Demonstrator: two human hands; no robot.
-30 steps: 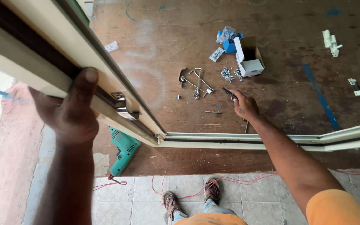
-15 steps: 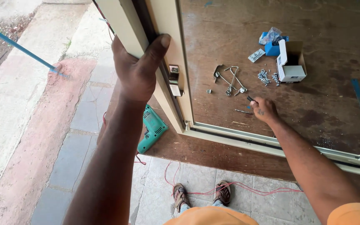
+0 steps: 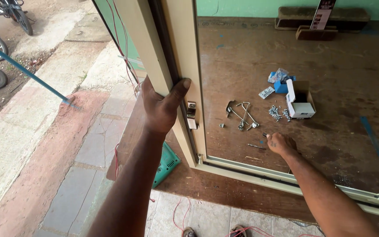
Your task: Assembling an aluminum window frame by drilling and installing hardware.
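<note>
On the brown counter, your right hand closes on a small dark tool beside loose screws; your left hand grips the cream frame.

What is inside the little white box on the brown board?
The small white cardboard box stands open with its flap up. Its inside looks dark and nothing in it shows. Loose silver screws lie beside it, on the brown wooden board.

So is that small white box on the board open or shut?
Open: the white box has its flap standing up and its dark inside exposed, with loose screws scattered beside it.
</note>
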